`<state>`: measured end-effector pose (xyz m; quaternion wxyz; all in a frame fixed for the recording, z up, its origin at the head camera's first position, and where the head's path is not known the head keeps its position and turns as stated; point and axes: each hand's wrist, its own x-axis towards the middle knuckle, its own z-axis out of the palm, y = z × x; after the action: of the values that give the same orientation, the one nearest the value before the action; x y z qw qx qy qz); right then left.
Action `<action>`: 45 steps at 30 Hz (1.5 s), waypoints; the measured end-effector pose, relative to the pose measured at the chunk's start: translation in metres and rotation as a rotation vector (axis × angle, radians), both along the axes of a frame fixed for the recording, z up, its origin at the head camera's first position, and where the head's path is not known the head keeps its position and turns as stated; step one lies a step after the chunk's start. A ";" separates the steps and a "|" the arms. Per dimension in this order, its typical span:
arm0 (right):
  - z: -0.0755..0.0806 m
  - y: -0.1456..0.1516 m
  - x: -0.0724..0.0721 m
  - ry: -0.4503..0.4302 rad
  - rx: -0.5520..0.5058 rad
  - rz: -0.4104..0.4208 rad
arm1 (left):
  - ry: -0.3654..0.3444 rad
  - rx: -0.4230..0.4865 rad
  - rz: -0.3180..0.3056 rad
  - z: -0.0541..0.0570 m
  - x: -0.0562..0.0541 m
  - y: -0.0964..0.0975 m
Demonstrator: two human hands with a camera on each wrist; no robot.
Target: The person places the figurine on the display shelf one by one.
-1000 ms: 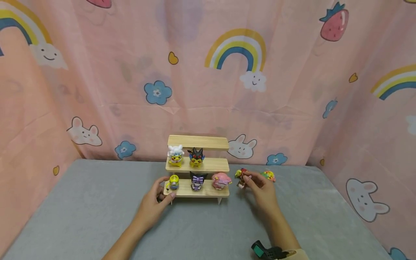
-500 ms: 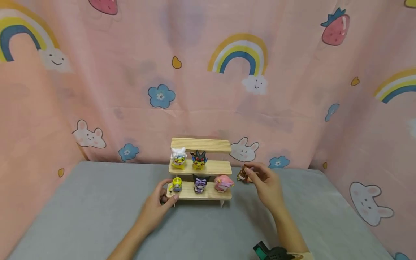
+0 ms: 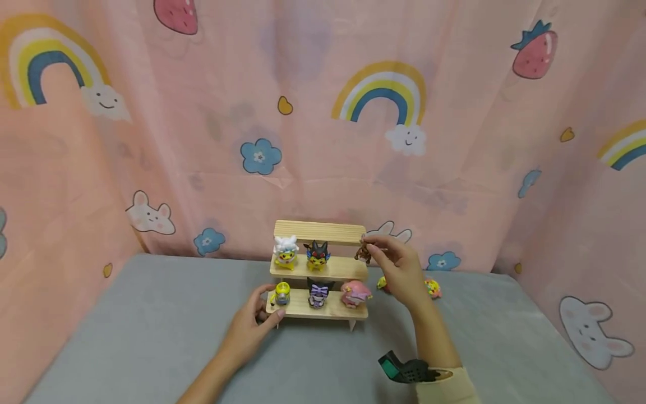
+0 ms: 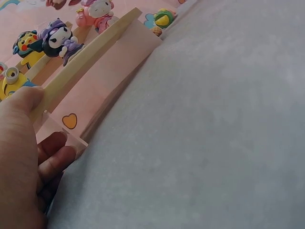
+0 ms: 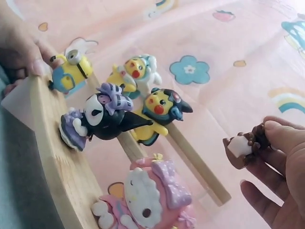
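A three-tier wooden stand (image 3: pixel 320 230) is gripped at the left end of its bottom shelf by my left hand (image 3: pixel 249 325), thumb over the edge. Between the thumb and fingers of my right hand (image 3: pixel 404 272) is a small brown figurine (image 5: pixel 240 149) with a white patch, held at the middle shelf's right end. That shelf bears a white-hooded yellow figurine (image 3: pixel 285 253) and a black-hooded yellow figurine (image 3: pixel 317 256). On the bottom shelf sit a minion figurine (image 3: pixel 282 293), a black-and-purple figurine (image 3: pixel 318 294) and a pink figurine (image 3: pixel 355 294).
Right of the stand, a red-and-yellow figurine (image 3: pixel 383 283), partly hidden by my right hand, and a colourful figurine (image 3: pixel 433 288) lie on the grey table cloth (image 3: pixel 323 365). A pink patterned curtain (image 3: pixel 303 196) hangs close behind the stand.
My right hand has lifted the brown figurine from beside the stand and carried it up and left to the middle shelf. The left hand keeps its grip on the bottom shelf.
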<state>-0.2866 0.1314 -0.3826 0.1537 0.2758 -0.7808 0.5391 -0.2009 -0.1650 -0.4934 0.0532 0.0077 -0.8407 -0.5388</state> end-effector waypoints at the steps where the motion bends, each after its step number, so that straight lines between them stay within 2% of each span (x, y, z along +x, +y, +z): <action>1: -0.002 0.000 0.000 -0.003 -0.006 0.008 | -0.001 0.001 -0.002 0.000 0.000 0.001; 6: -0.008 -0.004 0.001 -0.045 -0.063 0.051 | 0.007 0.018 0.007 -0.001 0.001 0.005; 12: -0.019 -0.010 -0.001 -0.105 -0.044 0.041 | -0.003 0.027 0.018 -0.007 0.003 0.004; 15: -0.021 -0.013 -0.003 -0.103 -0.038 0.035 | 0.008 0.010 0.014 -0.005 0.001 0.002; 20: -0.025 -0.012 -0.005 -0.087 0.038 -0.016 | 0.011 0.002 0.000 -0.003 -0.001 0.004; 26: -0.029 -0.016 -0.008 -0.049 0.108 -0.042 | 0.015 0.003 0.016 -0.002 0.001 0.002; 30: -0.031 -0.019 -0.009 -0.046 0.115 -0.042 | 0.030 -0.005 0.009 -0.002 0.001 0.001; 45: -0.035 -0.020 -0.011 -0.134 0.089 -0.005 | 0.032 -0.003 0.003 0.000 0.001 0.002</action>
<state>-0.2973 0.1112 -0.4174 0.0902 0.2437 -0.8134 0.5205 -0.1995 -0.1634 -0.4933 0.0672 0.0004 -0.8405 -0.5377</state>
